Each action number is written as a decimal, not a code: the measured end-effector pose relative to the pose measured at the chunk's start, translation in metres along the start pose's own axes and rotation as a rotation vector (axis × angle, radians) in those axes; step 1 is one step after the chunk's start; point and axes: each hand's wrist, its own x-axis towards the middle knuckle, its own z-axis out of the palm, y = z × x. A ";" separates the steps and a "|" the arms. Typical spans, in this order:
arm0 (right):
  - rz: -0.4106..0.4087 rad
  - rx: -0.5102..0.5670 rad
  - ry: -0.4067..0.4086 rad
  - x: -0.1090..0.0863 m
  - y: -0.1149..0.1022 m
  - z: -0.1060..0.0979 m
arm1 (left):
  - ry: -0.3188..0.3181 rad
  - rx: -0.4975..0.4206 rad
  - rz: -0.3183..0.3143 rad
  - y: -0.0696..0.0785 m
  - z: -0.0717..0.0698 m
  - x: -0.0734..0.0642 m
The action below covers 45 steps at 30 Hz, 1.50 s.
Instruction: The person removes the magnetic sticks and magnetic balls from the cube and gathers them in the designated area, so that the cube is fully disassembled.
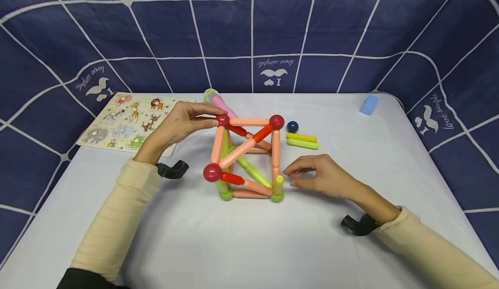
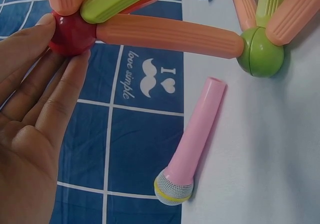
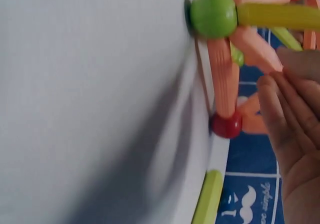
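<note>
A cube-like frame of magnetic rods and balls stands on the table in the head view. My left hand (image 1: 177,124) pinches the red ball (image 2: 75,34) at its upper back left corner between thumb and fingers. My right hand (image 1: 321,176) hovers just right of the frame, fingers loosely bent, holding nothing. Nearest to it is a short yellow rod (image 1: 278,185), upright on the green ball (image 1: 277,197) at the front right corner, its top end bare. Other red balls (image 1: 212,172) mark the front left and back right top corners. Peach rods (image 1: 249,122) link the corners.
A dark blue ball (image 1: 292,127), a yellow rod (image 1: 302,137) and a lime rod (image 1: 302,144) lie right of the frame. Behind it is a pink toy microphone (image 1: 222,103). An animal puzzle board (image 1: 113,124) lies back left, a blue block (image 1: 369,105) back right.
</note>
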 end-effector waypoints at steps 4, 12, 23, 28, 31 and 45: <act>-0.025 0.063 -0.031 0.000 -0.003 0.009 | 0.005 0.002 -0.001 0.000 0.000 -0.001; -0.022 0.059 -0.073 0.006 -0.010 0.022 | -0.001 0.005 0.009 0.000 0.000 0.000; -0.013 0.043 -0.079 0.002 -0.008 0.022 | -0.010 -0.002 0.029 0.000 0.000 0.001; -0.009 0.066 -0.094 -0.001 -0.005 0.021 | -0.008 0.006 0.020 0.000 -0.001 0.000; 0.007 0.070 -0.107 -0.002 -0.003 0.022 | -0.007 0.012 0.014 0.001 -0.001 0.000; 0.157 0.071 -0.063 -0.011 0.011 0.005 | -0.002 0.017 0.023 0.000 0.000 0.000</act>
